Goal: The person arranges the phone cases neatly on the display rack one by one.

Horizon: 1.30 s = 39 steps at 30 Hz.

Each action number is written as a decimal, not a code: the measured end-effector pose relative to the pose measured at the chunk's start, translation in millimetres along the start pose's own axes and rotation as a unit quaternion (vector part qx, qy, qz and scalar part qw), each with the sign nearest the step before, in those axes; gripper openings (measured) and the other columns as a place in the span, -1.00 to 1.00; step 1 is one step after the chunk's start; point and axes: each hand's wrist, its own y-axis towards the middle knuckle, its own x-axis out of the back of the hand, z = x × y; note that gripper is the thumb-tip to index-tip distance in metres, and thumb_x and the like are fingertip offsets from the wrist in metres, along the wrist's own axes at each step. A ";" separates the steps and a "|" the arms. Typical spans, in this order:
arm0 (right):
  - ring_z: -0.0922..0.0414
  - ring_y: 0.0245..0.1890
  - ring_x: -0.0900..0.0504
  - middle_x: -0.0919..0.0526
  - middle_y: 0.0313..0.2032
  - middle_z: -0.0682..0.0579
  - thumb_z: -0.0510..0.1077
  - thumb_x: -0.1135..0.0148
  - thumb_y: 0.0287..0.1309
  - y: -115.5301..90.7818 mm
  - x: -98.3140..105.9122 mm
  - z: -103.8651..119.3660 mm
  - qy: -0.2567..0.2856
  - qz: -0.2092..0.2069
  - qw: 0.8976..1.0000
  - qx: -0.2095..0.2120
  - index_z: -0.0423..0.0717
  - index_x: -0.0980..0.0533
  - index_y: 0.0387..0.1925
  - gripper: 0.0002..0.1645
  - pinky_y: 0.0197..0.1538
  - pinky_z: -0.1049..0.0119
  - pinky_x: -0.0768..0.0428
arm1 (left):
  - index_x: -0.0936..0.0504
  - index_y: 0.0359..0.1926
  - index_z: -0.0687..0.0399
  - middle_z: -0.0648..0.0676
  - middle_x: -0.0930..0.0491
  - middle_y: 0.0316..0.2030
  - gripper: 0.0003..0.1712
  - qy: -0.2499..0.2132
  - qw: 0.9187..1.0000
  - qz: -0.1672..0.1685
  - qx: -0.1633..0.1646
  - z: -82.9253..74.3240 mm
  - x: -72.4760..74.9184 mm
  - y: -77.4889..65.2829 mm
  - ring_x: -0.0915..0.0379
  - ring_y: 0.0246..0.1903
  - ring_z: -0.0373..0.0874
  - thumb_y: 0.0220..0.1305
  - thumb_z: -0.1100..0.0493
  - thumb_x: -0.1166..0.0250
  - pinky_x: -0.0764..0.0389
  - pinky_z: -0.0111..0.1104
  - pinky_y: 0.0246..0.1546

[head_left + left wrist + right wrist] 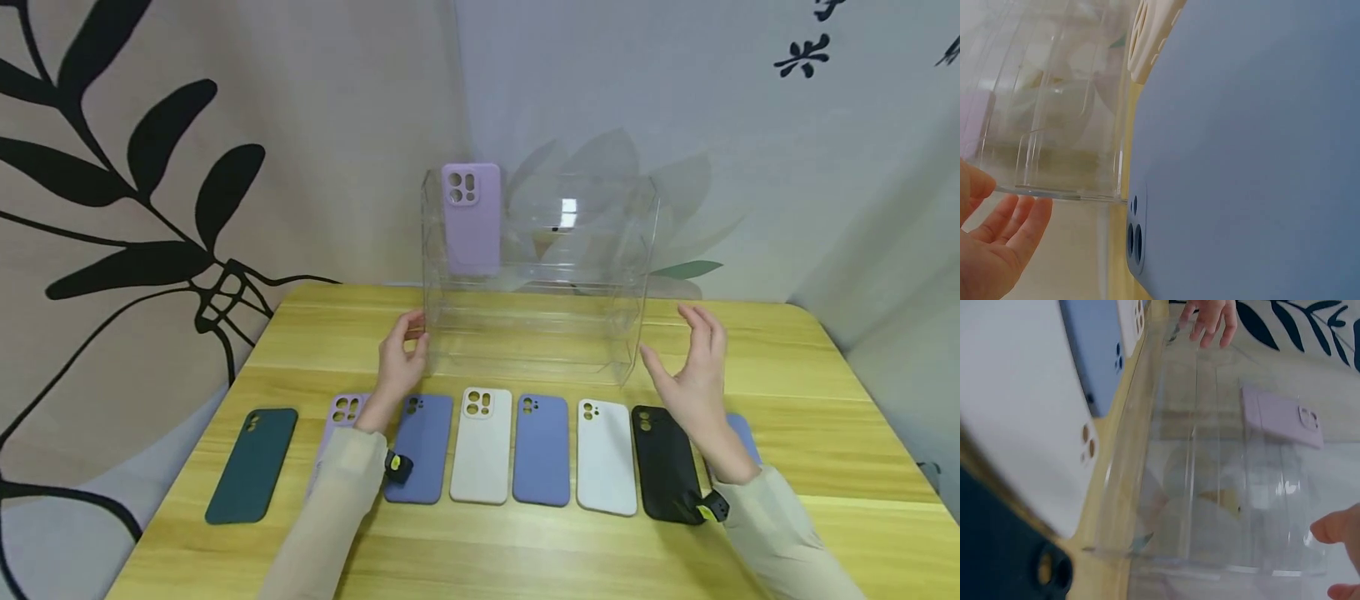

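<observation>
A clear plastic display rack (pixel 540 325) stands at the back of the table. One lilac phone case (pixel 472 218) leans upright in its top tier at the left. My left hand (pixel 401 354) is at the rack's left side, its fingertips right at the edge of the side panel, as the left wrist view also shows. To the right of the rack, my right hand (pixel 696 387) is raised with thumb and fingers spread apart, holding nothing. Below the wrists lie a blue phone case (pixel 422 450) and a black phone case (pixel 663 467).
Along the front lies a row of phone cases: dark green (pixel 252 467), lilac (pixel 347 408), white (pixel 482 450), blue (pixel 542 450), another white one (pixel 606 458), and a blue case (pixel 744 435) partly hidden by the right wrist. A leaf-patterned wall covering (pixel 337 150) rises behind.
</observation>
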 end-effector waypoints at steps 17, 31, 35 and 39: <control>-0.31 0.22 -0.05 -0.09 0.20 -0.44 -0.41 -0.27 -0.05 -34.4 38.2 -39.8 -0.038 0.026 0.986 -0.158 -0.46 -0.20 0.21 -0.24 0.14 -0.26 -0.14 | -0.37 0.07 0.58 0.50 -0.46 -0.10 -0.62 -0.003 1.000 0.006 -0.007 0.9 1.5 0.6 -0.44 -0.16 0.30 0.19 0.57 -0.07 -0.62 -0.40 -0.37; -0.48 0.12 -0.04 -0.11 0.12 -0.58 -0.20 -0.24 0.09 -57.9 56.6 -60.8 -0.136 0.156 0.948 -0.241 -0.57 -0.09 0.23 -0.17 0.02 -0.30 -0.16 | -0.35 0.09 0.58 0.51 -0.44 -0.08 -0.60 -0.006 1.000 0.012 -0.007 1.0 2.2 0.7 -0.43 -0.15 0.31 0.20 0.57 -0.06 -0.59 -0.48 -0.37; -0.50 0.14 0.01 -0.06 0.15 -0.59 -0.11 -0.25 0.13 -61.8 58.0 -64.5 -0.150 0.193 0.930 -0.275 -0.55 -0.03 0.27 -0.10 0.05 -0.33 -0.12 | -0.36 0.09 0.57 0.50 -0.45 -0.08 -0.61 -0.003 1.000 0.010 -0.004 0.9 2.3 0.6 -0.43 -0.15 0.30 0.20 0.56 -0.07 -0.60 -0.45 -0.37; -0.52 0.14 0.02 -0.03 0.17 -0.62 -0.09 -0.26 0.11 -64.4 58.7 -67.6 -0.158 0.212 0.919 -0.292 -0.54 -0.02 0.28 -0.07 0.04 -0.34 -0.12 | -0.36 0.08 0.57 0.49 -0.45 -0.09 -0.61 0.001 1.000 0.008 -0.007 1.2 2.1 0.7 -0.44 -0.15 0.30 0.20 0.56 -0.07 -0.64 -0.29 -0.34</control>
